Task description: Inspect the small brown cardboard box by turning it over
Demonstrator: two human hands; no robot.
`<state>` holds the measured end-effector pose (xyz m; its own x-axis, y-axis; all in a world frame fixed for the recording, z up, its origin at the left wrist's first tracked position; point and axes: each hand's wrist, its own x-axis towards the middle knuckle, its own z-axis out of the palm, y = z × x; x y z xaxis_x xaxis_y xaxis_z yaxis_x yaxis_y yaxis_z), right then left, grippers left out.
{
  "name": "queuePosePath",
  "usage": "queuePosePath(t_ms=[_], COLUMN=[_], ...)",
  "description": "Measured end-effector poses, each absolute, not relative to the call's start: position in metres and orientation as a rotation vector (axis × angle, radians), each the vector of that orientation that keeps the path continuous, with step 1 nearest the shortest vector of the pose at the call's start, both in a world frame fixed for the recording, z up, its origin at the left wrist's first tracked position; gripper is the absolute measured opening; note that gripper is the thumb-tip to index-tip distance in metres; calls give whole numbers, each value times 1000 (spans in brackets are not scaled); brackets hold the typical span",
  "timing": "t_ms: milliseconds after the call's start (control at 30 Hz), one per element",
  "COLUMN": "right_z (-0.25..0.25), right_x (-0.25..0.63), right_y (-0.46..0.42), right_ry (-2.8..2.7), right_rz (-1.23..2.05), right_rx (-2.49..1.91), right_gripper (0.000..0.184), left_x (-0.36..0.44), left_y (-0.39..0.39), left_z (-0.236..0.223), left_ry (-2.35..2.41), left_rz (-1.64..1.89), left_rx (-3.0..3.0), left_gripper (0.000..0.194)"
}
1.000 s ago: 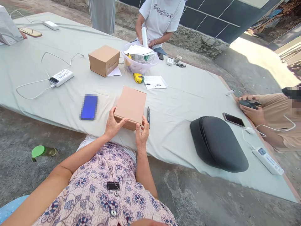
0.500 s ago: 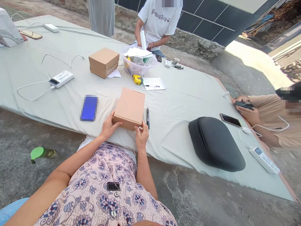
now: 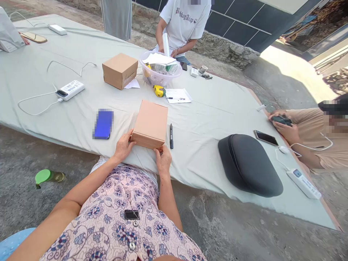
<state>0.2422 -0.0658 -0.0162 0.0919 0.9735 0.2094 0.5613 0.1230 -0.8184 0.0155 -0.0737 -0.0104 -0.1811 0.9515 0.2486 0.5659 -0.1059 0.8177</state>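
A closed cardboard box [image 3: 151, 121] sits at the near edge of the cloth-covered table [image 3: 201, 116], directly in front of me. My left hand [image 3: 124, 146] grips its near left corner, fingers along the side. At the near right corner my right hand [image 3: 163, 157] holds the lower edge, with some fingertips hidden behind the box. Just right of the box lies a black marker pen [image 3: 171, 136]. To the left is a blue, pixelated flat rectangle [image 3: 103, 124].
Beyond the box are a yellow tape measure [image 3: 159, 91], paper with a pen [image 3: 178, 96], a filled plastic basin [image 3: 160, 78] and another cardboard box [image 3: 120, 71]. A black case [image 3: 250, 165] stands right; a power strip [image 3: 70, 90] lies left. People sit opposite and at right.
The thumbs have slid from the box's front face toward its lower corners, so more of the front shows. The box stays in nearly the same place.
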Motion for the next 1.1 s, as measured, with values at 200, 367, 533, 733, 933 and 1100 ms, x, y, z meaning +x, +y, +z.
queuePosePath(t_ms=[200,367,533,733,933,1100], right_z=[-10,8,25,34,37,43], right_x=[239,232,219,207,203,204], right_y=[-71,-78,-88,-96,-96,-96], right_ry=[-1384,-1358,-1266,-1208,-1189,-1176], right_rz=[680,587,562,487,485,534], right_rx=[-1425,-1351,-1245,-1260,-1305,-1264], right_gripper=[40,37,39,64,68,58], left_x=[17,25,42,56,57,56], left_y=[-79,-83,-92,-103,-103,-102], left_z=[-2,10,29,50,52,51], left_ry=[1716,1675,1534,1513,1575,1636], left_rz=[1362,1537,1629,1634,1596,1568], left_rx=[1641,1690,1624,1580,1558,1532], left_gripper=[48,46,63,95,101,101])
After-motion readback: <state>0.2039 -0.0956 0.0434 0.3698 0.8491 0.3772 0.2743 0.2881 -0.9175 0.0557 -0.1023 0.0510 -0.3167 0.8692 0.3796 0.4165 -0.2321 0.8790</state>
